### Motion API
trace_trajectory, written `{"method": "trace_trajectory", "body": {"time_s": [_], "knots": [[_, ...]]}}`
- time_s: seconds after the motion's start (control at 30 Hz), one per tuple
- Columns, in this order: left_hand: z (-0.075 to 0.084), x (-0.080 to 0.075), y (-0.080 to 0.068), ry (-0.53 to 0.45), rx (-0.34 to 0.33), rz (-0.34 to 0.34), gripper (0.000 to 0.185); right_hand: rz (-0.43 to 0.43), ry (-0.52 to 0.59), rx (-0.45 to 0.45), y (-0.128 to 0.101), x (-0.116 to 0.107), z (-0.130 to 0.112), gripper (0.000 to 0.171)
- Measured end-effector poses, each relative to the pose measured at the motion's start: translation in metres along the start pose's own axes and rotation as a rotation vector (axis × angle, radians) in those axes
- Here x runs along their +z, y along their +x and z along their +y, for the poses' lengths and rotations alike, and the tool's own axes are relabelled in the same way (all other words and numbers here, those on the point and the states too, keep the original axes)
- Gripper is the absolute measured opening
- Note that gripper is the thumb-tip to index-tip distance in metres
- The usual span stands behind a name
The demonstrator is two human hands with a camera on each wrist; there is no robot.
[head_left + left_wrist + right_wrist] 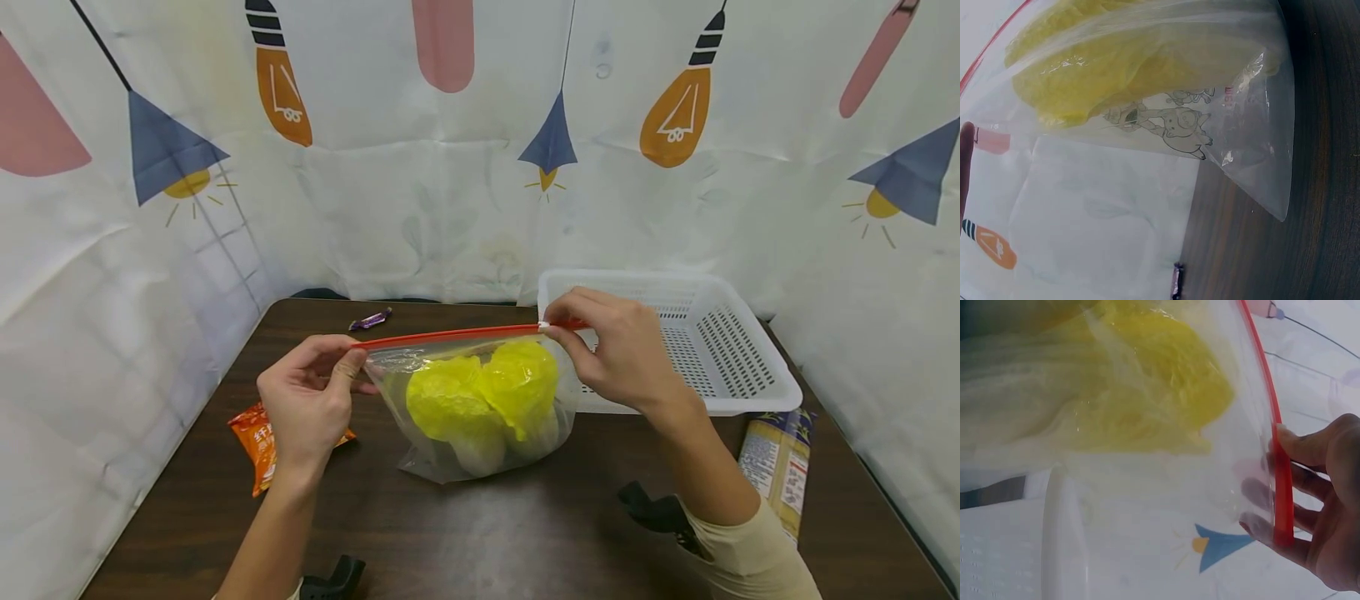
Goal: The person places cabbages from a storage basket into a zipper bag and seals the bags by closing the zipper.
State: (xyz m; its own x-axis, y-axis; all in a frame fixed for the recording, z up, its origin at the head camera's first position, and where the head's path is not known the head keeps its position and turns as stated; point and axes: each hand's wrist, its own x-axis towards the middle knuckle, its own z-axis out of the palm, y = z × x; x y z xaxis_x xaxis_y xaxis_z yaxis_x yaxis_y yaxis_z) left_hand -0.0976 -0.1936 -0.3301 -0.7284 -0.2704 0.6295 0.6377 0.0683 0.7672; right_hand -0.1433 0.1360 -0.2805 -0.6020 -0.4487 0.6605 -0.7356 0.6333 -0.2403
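A clear zip bag [480, 467] with a red zip strip [450, 335] is held up over the table, its lower edge near the tabletop. Inside it are yellow, pale-based leafy lumps [483, 387] that look like cabbage. My left hand [311, 396] pinches the left end of the strip between thumb and fingers. Near the strip's right end my right hand [618, 350] pinches at the small white slider [543, 327]. In the right wrist view, the thumb lies on one side of the strip with fingers behind the clear film. Printed drawings show on the bag [1188, 128] in the left wrist view.
A white perforated basket [738, 350] stands at the back right, behind my right hand. An orange snack packet [258, 442] lies by my left forearm, and a small purple-wrapped sweet [371, 319] farther back. On the right lies a beige-and-blue packet [776, 467], partly behind my right arm.
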Motion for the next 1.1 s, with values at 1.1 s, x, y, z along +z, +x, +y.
{"method": "trace_trajectory", "body": {"time_s": [1.1], "knots": [[-0.004, -0.007, 0.003, -0.086, 0.053, 0.032, 0.009, 0.013, 0.043, 0.069, -0.024, -0.027, 0.031, 0.013]]}}
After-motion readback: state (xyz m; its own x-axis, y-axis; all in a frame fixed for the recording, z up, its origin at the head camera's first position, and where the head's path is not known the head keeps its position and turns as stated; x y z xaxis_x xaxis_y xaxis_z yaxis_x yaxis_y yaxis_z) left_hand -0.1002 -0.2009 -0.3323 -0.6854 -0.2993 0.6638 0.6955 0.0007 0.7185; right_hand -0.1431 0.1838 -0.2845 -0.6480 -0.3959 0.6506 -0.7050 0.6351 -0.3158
